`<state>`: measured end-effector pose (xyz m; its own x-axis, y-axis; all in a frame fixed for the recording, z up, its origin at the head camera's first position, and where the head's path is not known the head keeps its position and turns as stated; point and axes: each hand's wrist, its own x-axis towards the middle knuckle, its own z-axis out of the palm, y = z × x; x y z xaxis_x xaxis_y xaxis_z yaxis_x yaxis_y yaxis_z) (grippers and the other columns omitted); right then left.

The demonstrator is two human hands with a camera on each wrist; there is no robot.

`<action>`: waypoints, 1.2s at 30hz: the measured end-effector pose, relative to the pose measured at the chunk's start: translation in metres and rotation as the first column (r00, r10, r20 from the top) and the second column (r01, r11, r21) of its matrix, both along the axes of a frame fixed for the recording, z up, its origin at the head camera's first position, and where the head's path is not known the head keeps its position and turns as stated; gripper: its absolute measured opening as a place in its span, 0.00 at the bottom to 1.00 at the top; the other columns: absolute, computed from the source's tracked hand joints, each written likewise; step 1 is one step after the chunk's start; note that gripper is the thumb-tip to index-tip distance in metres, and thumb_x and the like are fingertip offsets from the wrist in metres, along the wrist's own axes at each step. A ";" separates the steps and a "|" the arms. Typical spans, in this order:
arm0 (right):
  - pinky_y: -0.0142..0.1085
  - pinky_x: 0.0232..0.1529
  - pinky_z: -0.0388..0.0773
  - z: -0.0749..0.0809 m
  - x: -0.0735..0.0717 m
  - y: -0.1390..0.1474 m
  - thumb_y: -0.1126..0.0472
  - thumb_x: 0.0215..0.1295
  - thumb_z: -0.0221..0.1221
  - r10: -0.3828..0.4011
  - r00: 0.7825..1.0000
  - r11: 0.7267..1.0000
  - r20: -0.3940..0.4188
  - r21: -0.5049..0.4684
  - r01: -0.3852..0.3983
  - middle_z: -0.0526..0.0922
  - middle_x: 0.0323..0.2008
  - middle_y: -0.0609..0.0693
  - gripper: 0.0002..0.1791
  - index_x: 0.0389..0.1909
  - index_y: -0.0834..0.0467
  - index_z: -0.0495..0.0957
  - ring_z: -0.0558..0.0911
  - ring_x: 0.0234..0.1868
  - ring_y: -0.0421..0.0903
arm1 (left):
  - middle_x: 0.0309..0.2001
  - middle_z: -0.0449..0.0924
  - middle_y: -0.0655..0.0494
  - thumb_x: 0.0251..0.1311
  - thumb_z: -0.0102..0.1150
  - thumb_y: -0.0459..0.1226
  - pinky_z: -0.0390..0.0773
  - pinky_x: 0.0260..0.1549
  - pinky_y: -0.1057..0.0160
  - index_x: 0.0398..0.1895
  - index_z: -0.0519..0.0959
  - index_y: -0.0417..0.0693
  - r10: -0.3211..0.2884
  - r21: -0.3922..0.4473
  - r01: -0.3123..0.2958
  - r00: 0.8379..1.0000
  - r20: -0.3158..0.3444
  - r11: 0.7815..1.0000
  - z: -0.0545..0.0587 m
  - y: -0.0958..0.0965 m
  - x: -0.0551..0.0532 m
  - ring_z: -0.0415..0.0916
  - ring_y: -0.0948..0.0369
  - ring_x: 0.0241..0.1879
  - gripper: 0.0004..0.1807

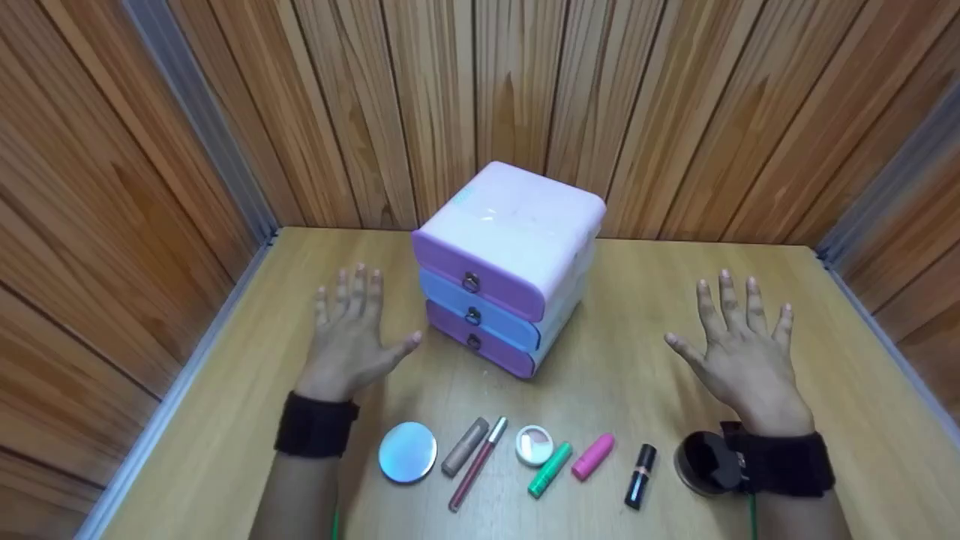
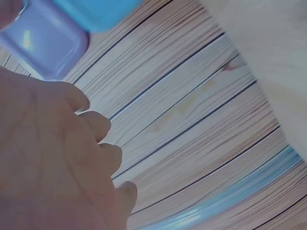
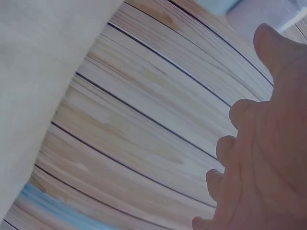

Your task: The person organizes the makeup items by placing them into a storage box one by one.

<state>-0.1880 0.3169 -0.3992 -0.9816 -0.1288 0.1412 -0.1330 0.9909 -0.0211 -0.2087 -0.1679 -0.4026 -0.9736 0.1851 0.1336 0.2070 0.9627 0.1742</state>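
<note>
In the head view my left hand (image 1: 349,349) has its fingers straight and spread, back of the hand up, left of a small drawer box (image 1: 510,232). My right hand (image 1: 746,360) is spread the same way, further off on the box's right. Neither hand holds anything. The box is white with three drawers, purple, blue and purple, each with a ring pull; all look closed. Both wrist views show a hand (image 2: 57,153) or its fingers (image 3: 242,112) with the wood-panelled wall beyond. Parts of the drawer box show at their upper corners.
Along the front lie a round shiny compact (image 1: 407,452), a grey-brown tube (image 1: 465,447), a lip gloss (image 1: 478,465), a small white round pot (image 1: 535,445), a green tube (image 1: 550,470), a pink tube (image 1: 592,457) and a black lipstick (image 1: 640,477). A dark round jar (image 1: 694,465) is partly hidden by the right wristband.
</note>
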 end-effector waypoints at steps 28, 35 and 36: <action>0.62 0.63 0.56 -0.003 -0.006 -0.039 0.34 0.69 0.47 0.206 0.979 0.940 0.009 -0.281 -0.195 0.54 0.72 0.63 0.44 0.78 0.49 0.43 0.58 0.69 0.66 | 0.76 0.43 0.56 0.69 0.44 0.60 0.51 0.68 0.51 0.78 0.40 0.60 -0.155 0.771 0.165 0.984 -0.086 0.615 -0.024 0.019 -0.041 0.46 0.57 0.73 0.42; 0.57 0.67 0.50 -0.025 0.001 -0.088 0.40 0.67 0.55 0.423 0.902 0.836 -0.089 -0.347 -0.426 0.33 0.77 0.46 0.50 0.78 0.46 0.34 0.41 0.75 0.51 | 0.77 0.38 0.63 0.75 0.25 0.52 0.37 0.69 0.45 0.78 0.36 0.59 -0.342 0.925 0.250 0.929 -0.146 0.285 -0.027 0.025 -0.043 0.37 0.63 0.74 0.32; 0.57 0.67 0.51 -0.024 0.002 -0.091 0.41 0.67 0.57 0.439 0.892 0.824 -0.102 -0.351 -0.446 0.32 0.77 0.47 0.51 0.78 0.47 0.34 0.40 0.75 0.51 | 0.77 0.38 0.62 0.75 0.24 0.53 0.38 0.69 0.45 0.78 0.36 0.59 -0.368 0.920 0.274 0.916 -0.160 0.282 -0.025 0.025 -0.041 0.38 0.63 0.74 0.32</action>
<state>-0.1858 0.2259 -0.4236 -0.8284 -0.4868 0.2771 -0.5590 0.7500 -0.3536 -0.2494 -0.1434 -0.4280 -0.8803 0.2916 0.3741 0.4022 0.0407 0.9146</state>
